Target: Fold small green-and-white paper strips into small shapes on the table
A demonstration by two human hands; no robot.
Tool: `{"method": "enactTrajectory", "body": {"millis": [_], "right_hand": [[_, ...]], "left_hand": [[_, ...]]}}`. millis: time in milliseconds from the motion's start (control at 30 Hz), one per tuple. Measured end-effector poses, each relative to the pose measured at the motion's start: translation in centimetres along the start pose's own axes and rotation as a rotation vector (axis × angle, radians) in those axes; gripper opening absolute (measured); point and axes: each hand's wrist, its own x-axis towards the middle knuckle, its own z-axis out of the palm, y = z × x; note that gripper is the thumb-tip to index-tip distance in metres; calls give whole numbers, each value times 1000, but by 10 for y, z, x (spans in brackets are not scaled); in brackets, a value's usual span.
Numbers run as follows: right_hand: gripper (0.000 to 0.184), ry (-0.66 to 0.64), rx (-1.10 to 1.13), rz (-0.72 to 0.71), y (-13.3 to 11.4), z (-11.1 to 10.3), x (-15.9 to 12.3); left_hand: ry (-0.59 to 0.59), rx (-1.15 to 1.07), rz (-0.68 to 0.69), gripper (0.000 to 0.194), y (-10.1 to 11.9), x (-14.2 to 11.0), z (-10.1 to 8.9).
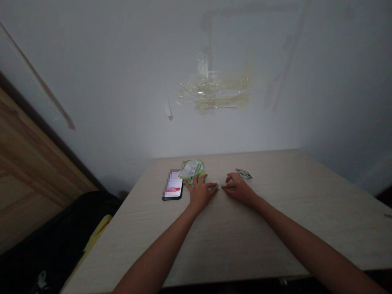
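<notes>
A small white piece (217,183) lies on the table between my two hands; its kind is too small to make out. My left hand (200,192) has its fingers spread, the fingertips at the lower edge of green-and-white printed packets (191,169). Its thumb reaches right and touches the white piece. From the other side comes my right hand (240,188), with the lower fingertips pinched together at the right edge of the white piece and the other fingers curled above. Just beyond the right hand rests a small green-and-white wrapper (244,174).
A phone (173,185) with its screen lit lies left of my left hand, close to the packets. The pale wooden table (290,188) meets a wall with peeling tape (214,92). A dark bag-like item (76,220) and some yellow cloth (99,232) are at the table's left side.
</notes>
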Motion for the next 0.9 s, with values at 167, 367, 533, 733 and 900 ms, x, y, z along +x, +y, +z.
{"method": "enactTrajectory", "body": {"millis": [167,367,533,733,900], "right_hand": [[13,-27,34,-27,0,-2,-1],[15,-39,59,-33,-4,-4,-2],[14,-40,79,-35,-4,-4,-2],[15,-39,90,-31,-4,-5,-2],[17,-20,52,-8,-3,-4,-1]], "left_hand": [[-23,-27,18,24,-5,3,0],[-67,-33,20,25,-9,6,-3],[-83,-45,21,26,-9,5,-5],[-91,-53,18,27,-7,3,-5],[-115,-57,19,26,-8,6,-7]]}}
